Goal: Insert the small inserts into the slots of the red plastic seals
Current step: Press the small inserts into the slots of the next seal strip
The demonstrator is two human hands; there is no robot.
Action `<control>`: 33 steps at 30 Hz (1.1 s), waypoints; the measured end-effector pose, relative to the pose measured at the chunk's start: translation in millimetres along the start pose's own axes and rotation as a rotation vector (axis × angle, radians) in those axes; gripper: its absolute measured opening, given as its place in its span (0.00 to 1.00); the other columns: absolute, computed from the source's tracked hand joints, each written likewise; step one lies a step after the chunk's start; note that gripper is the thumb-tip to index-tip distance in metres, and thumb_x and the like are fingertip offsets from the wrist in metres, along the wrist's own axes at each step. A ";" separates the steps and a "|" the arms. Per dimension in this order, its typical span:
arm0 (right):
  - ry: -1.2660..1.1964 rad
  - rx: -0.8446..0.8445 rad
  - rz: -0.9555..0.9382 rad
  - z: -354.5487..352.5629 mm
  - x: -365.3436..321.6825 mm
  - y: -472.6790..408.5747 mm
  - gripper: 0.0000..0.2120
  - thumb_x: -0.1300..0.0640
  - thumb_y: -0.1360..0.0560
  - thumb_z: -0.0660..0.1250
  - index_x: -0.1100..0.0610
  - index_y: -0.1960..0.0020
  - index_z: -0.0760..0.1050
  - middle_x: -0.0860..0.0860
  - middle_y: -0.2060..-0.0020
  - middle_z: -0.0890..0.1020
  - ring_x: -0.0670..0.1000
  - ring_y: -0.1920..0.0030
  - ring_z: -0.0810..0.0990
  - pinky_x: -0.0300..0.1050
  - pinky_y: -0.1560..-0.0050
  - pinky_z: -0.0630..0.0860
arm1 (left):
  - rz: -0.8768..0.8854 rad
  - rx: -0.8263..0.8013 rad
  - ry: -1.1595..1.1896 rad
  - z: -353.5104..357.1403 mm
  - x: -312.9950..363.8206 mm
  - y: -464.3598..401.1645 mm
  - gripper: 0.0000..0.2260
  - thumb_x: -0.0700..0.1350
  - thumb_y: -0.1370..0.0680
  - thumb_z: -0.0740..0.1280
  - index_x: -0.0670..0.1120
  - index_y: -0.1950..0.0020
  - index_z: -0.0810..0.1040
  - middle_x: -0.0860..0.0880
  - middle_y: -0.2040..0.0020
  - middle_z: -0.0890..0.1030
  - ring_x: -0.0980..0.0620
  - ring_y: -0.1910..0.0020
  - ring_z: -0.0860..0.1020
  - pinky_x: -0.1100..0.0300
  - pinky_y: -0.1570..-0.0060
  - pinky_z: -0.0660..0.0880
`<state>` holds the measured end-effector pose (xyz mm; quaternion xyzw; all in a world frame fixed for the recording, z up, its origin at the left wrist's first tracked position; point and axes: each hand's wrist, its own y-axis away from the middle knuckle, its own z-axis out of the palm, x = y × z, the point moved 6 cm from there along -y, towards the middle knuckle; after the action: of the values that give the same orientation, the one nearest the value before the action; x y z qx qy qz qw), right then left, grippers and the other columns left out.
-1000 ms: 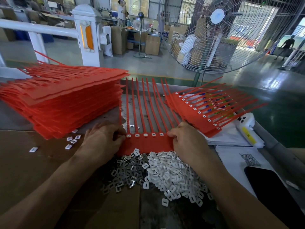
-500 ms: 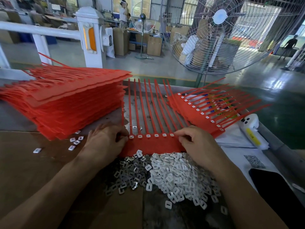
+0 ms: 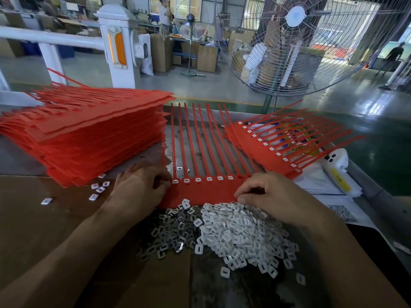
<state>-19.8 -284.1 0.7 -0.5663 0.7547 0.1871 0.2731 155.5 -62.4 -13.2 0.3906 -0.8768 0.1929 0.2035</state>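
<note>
A red strip of seals (image 3: 206, 190) lies flat in front of me, its thin tails pointing away. White inserts sit in several of its slots. My left hand (image 3: 139, 188) holds the strip's left end, fingers curled at the leftmost slot. My right hand (image 3: 270, 196) hovers over the strip's right end, fingertips curled down at the top of a heap of white inserts (image 3: 240, 234). Whether it holds one I cannot see. Darker metal inserts (image 3: 171, 230) lie left of the white heap.
A tall stack of red seal strips (image 3: 89, 134) stands at the left. Filled strips (image 3: 273, 147) lie fanned at the right over white bags. A few loose inserts (image 3: 97, 190) lie by the stack. A white device (image 3: 335, 165) and a dark phone sit far right. A big fan (image 3: 291, 41) stands beyond the table.
My right hand has drawn back from the strip's slot row toward the white insert heap. My left hand stays at the strip's left end.
</note>
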 end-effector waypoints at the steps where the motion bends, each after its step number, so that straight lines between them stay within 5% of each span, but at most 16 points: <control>1: -0.001 -0.018 -0.008 -0.2 -0.4 0.5 0.03 0.52 0.25 0.77 0.44 0.54 0.86 0.35 0.56 0.84 0.37 0.54 0.82 0.39 0.52 0.73 | -0.003 0.000 0.002 0.1 -0.3 0.2 0.07 0.53 0.21 0.68 0.59 0.44 0.82 0.57 0.42 0.77 0.54 0.40 0.74 0.47 0.35 0.71; 10: 0.059 -0.061 -0.020 1.5 -0.2 1.7 0.07 0.57 0.26 0.78 0.44 0.54 0.86 0.38 0.56 0.83 0.39 0.55 0.82 0.33 0.55 0.73 | -0.007 -0.021 0.000 1.2 0.1 0.3 0.07 0.54 0.20 0.68 0.59 0.43 0.81 0.57 0.41 0.76 0.54 0.39 0.73 0.46 0.34 0.70; 17: -0.012 -0.082 -0.003 0.2 1.8 3.8 0.06 0.53 0.25 0.77 0.43 0.56 0.83 0.40 0.57 0.85 0.42 0.57 0.83 0.40 0.55 0.76 | -0.014 -0.015 0.003 1.1 -0.9 -0.1 0.07 0.54 0.21 0.68 0.60 0.43 0.81 0.57 0.41 0.76 0.54 0.39 0.73 0.46 0.33 0.70; 22: -0.115 0.093 0.060 -7.5 10.5 1.1 0.05 0.53 0.22 0.73 0.44 0.56 0.83 0.42 0.59 0.85 0.42 0.60 0.84 0.45 0.59 0.78 | -0.012 -0.017 -0.001 1.7 -1.4 -1.0 0.07 0.54 0.21 0.68 0.60 0.43 0.81 0.57 0.42 0.76 0.54 0.39 0.73 0.46 0.33 0.70; 28: -0.143 0.398 0.185 -12.4 28.8 -9.5 0.05 0.53 0.20 0.70 0.47 0.55 0.82 0.41 0.58 0.84 0.39 0.54 0.80 0.39 0.56 0.72 | 0.004 -0.014 -0.014 3.0 -1.7 -1.4 0.07 0.54 0.21 0.68 0.60 0.43 0.81 0.57 0.42 0.76 0.54 0.39 0.73 0.46 0.34 0.70; 33: -0.098 0.423 0.201 -5.2 27.9 -22.8 0.05 0.53 0.19 0.68 0.48 0.53 0.80 0.42 0.58 0.82 0.40 0.55 0.79 0.40 0.58 0.70 | 0.012 -0.005 -0.030 3.4 -1.9 -2.2 0.07 0.54 0.21 0.68 0.60 0.44 0.82 0.57 0.42 0.78 0.54 0.42 0.75 0.48 0.37 0.73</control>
<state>-4.8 -314.7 -12.0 -0.4087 0.8156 0.0783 0.4020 157.6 -64.3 -16.6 0.3880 -0.8825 0.1861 0.1899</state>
